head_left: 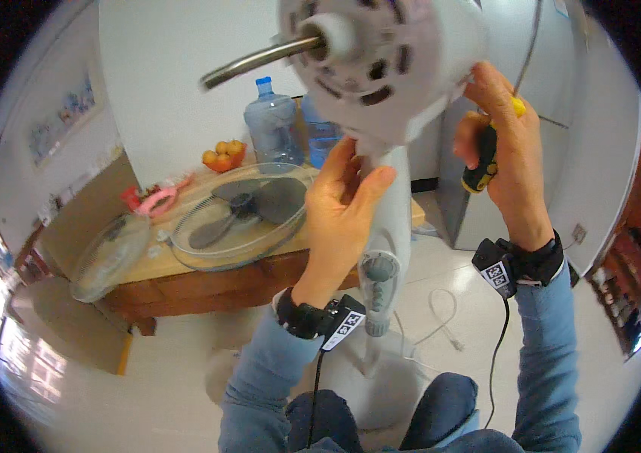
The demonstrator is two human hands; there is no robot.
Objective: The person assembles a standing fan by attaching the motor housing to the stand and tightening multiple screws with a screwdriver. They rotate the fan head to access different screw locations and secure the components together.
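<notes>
A stand fan's white motor housing [403, 83] fills the top of the view, with vent slots and a bare metal shaft [260, 63] pointing left. My left hand [342, 215] is closed around the neck just below the housing, its thumb across the front. The grey fan column [390, 211] runs down past a control knob. In my right hand [515, 143] is a screwdriver [480, 162] with a black and yellow handle; its tip cannot be made out. That hand's fingertips reach the housing's right side.
The wooden table [184, 291] at left holds a fan guard [237, 249] with dark fan blades [241, 204] in it. Another guard [113, 257] leans at the table's left end. Behind stand blue water jugs [271, 124] and an orange fruit bowl [224, 160]. A white cord [445, 321] lies on the floor.
</notes>
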